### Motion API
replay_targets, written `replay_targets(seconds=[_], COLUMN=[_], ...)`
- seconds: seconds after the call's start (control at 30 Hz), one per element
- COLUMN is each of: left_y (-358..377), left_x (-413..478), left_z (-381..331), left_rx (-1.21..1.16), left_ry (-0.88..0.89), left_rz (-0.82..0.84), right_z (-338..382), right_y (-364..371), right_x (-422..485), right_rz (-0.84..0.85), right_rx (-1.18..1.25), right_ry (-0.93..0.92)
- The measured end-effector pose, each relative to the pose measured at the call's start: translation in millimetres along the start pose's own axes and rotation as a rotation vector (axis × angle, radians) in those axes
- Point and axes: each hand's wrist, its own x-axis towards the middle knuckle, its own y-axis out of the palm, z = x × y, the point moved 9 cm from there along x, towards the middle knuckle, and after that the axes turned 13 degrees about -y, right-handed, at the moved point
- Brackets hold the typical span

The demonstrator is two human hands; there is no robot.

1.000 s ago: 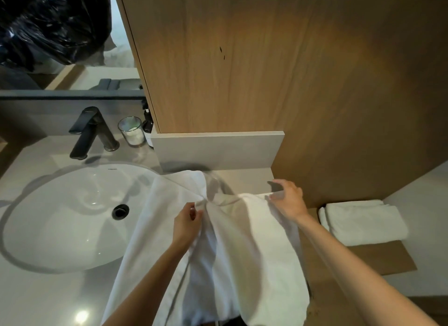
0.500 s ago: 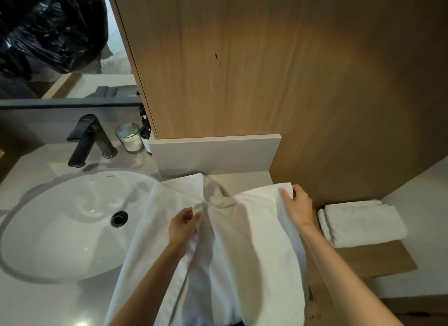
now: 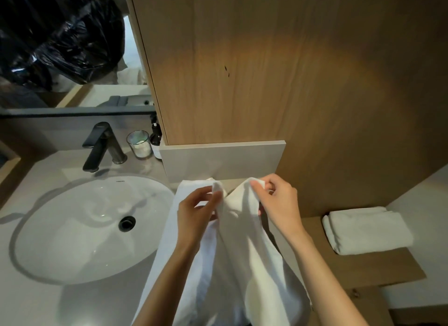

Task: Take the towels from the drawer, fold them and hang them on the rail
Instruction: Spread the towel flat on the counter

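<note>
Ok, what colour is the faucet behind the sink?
The faucet is black, dark all over. The head view, the only one here, shows it.

No words could be read. A tiny mark (image 3: pixel 119 180) was printed on the sink (image 3: pixel 60 248), too small to tell.

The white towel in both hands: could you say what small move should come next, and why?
Probably bring the two pinched corners together: the left hand and right hand each pinch a top corner of the white cloth towel, close but apart, the rest hanging unfolded.
</note>
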Motion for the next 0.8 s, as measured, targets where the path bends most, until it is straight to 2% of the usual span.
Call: replay_targets(seconds=[0.1,0.27,0.5,0.63,0.7,0.8], left_y=[21,34,36,34,38,49], left_x=[-11,-20,-23,-22,-24,-32], left_z=[1,0,-12,-10,-11,-12], left_rx=[0.081,0.084,0.073,0.177,0.168,-0.018], left_ry=[0.003,0.03,0.138,0.183,0.158,0.013], left_rz=[0.072,0.082,0.09,0.064,0.129,0.348], right_z=[14,19,20,21,19,19], right_y=[7,8,16,17,17,12], right_x=[-6,-12,-15,-14,-13,-14], right_rz=[-0.008,-0.039,0.066,0.115,0.131,0.123], right_rx=[0.052,0.138,0.082,0.109,0.105,0.094], right_ry=[0.007,0.025,-0.013,-0.003,0.011,0.046])
